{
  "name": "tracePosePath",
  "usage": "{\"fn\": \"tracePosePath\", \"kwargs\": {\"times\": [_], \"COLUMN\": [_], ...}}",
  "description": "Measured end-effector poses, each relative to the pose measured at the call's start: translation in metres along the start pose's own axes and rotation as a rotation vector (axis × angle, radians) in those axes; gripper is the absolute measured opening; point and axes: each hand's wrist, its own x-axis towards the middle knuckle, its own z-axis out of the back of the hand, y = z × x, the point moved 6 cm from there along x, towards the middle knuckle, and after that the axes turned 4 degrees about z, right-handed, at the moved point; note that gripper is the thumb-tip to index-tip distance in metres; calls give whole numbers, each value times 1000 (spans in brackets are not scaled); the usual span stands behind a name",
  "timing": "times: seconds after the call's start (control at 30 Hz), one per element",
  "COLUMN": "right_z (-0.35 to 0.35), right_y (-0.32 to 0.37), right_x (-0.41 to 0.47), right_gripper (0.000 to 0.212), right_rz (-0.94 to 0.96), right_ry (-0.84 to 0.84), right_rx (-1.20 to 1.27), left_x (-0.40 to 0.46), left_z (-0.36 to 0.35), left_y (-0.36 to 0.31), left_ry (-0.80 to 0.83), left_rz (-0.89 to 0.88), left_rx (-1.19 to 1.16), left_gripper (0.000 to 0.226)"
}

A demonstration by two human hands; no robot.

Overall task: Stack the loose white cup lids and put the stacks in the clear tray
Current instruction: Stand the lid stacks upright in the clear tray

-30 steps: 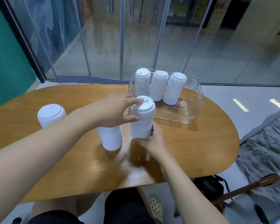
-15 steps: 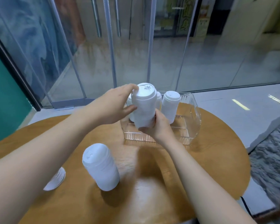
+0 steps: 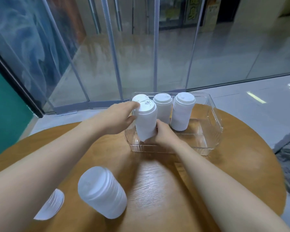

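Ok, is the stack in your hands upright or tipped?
Tipped: the held stack leans, top towards the left hand, base at the right hand, over the clear tray.

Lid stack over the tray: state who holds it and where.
Both hands hold the lid stack: the left hand grips near its top, the right hand its lower end, over the clear tray.

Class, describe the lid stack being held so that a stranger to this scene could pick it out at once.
Start at the clear tray at the far side of the round wooden table. Four white stacks show there; take the stack of lids at the near left. Only it is tilted and gripped by both the left hand and right hand.
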Motion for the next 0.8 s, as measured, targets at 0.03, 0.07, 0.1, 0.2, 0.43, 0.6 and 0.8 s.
{"fn": "tracePosePath", "kwargs": {"times": [0.03, 0.07, 0.1, 0.2, 0.43, 0.6, 0.8], "right_z": [-2, -5, -7, -16, -30, -36, -24], "right_y": [-3, -4, -6, -13, -29, -37, -26], "right_x": [3, 6, 9, 20, 35, 41, 30], "right_gripper": [66, 67, 65, 62, 84, 82, 64], "right_rz": [-9, -13, -15, -27, -48, -34, -110], "right_ry": [9, 18, 28, 66, 148, 162, 140], "right_rx": [2, -1, -2, -18, -114, -141, -159], "left_x": [1, 3, 4, 7, 13, 14, 15], "left_z": [-2, -4, -5, -9, -28, -33, -33], "left_y": [2, 4, 6, 11, 29, 37, 41], "left_ry": [5, 8, 9, 10, 34, 34, 72], "left_rz": [1, 2, 2, 1, -29, -47, -23], "left_rx": [2, 7, 13, 26, 95, 153, 209], "left_gripper": [39, 39, 39, 41, 44, 49, 55]}}
